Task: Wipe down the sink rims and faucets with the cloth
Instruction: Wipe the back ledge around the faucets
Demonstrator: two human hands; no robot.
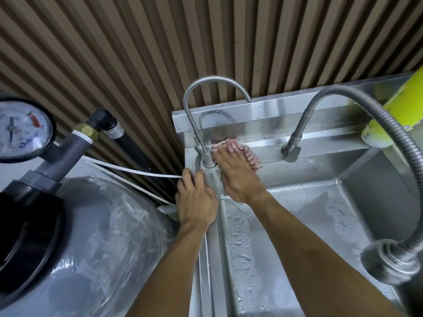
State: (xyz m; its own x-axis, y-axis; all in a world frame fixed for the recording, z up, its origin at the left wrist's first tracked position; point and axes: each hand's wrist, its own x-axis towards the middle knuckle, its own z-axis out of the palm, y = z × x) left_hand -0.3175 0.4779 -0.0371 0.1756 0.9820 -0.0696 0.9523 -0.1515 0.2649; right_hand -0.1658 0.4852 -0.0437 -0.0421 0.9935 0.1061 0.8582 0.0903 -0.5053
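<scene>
Head view looks down on your two bare arms reaching up the frame to the steel sink (297,225). Your right hand (238,179) lies palm down at centre frame, fingers (225,156) straight and together, pressing the red-and-white cloth (248,154) flat on the back rim just right of the gooseneck faucet (201,133); the cloth shows past your fingertips. Your left hand (195,200), just left of it, rests on the sink's left rim with its fingers loosely curled over the edge near the faucet base, holding nothing. A flexible hose faucet (377,124) arcs across the right of the frame. A pressure gauge (21,128) sits at the left edge.
</scene>
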